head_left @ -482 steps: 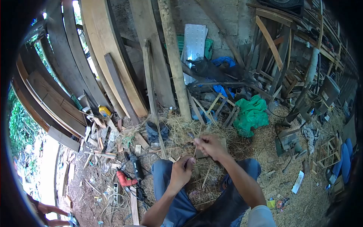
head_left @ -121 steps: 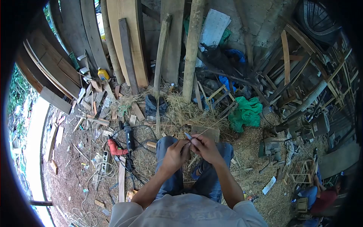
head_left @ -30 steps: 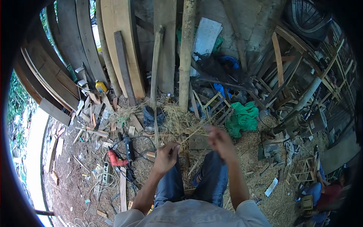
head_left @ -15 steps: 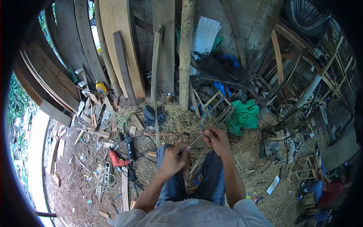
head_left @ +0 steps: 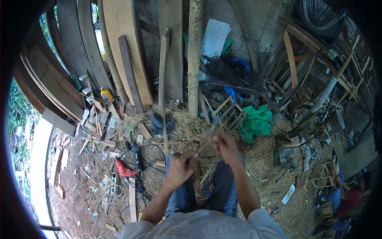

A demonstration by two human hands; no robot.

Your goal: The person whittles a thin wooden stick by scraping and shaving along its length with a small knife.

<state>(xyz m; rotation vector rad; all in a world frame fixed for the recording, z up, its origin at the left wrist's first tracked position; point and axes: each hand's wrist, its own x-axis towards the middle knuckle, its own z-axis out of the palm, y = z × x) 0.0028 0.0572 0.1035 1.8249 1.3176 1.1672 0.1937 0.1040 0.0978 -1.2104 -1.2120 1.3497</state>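
My left hand [head_left: 183,166] is in front of my left knee, its thumb and fingers pinched on one end of a thin pale wooden stick [head_left: 204,147]. The stick slants up and right toward my right hand [head_left: 226,148]. Fingers are curled closed on that side, slightly blurred, around what looks like a small knife [head_left: 211,132]. Its short greyish blade pokes out beyond the fist, and the handle is hidden. I cannot tell whether the blade touches the stick. Both hands are above my legs, over ground strewn with shavings.
A red power drill [head_left: 125,169], a dark angle grinder [head_left: 137,157] and a power strip [head_left: 114,184] with tangled cords lie at left. Boards [head_left: 119,51] lean upright behind. A green cloth [head_left: 256,122] lies ahead right. Another person [head_left: 350,201] sits far right.
My right hand has shifted slightly down and right and is blurred by motion, with the blade beside it. My left hand keeps its pinch on the stick almost unmoved.
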